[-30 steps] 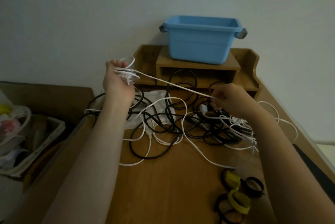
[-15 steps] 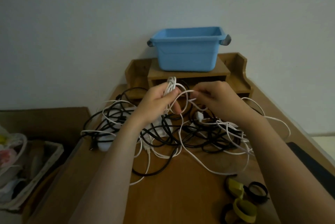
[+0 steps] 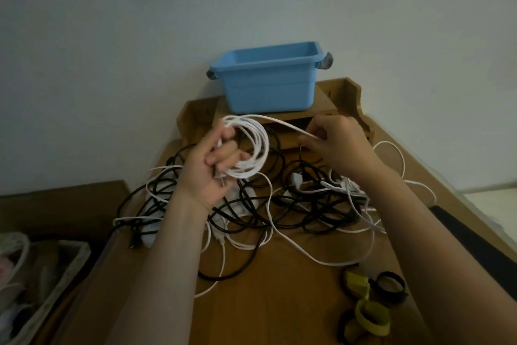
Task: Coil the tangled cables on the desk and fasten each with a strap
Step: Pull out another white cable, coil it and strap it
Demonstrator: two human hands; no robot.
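My left hand (image 3: 212,165) grips a coil of white cable (image 3: 256,146) with several loops, held up above the desk. From the top of the coil a free strand of the same white cable (image 3: 285,126) runs right to my right hand (image 3: 335,146), which pinches it. Below both hands lies a tangle of black and white cables (image 3: 279,207) on the wooden desk (image 3: 279,302). Yellow and black straps (image 3: 369,302) lie at the desk's near right.
A blue plastic tub (image 3: 268,84) stands on a wooden desk shelf (image 3: 344,101) against the wall. A basket with soft items (image 3: 42,283) sits low at the left, beside the desk. A dark flat object (image 3: 470,235) lies past the right desk edge.
The hands met at the middle half a second ago; now they are apart again, with a further loop on the coil in my left hand and the strand stretched to the right.
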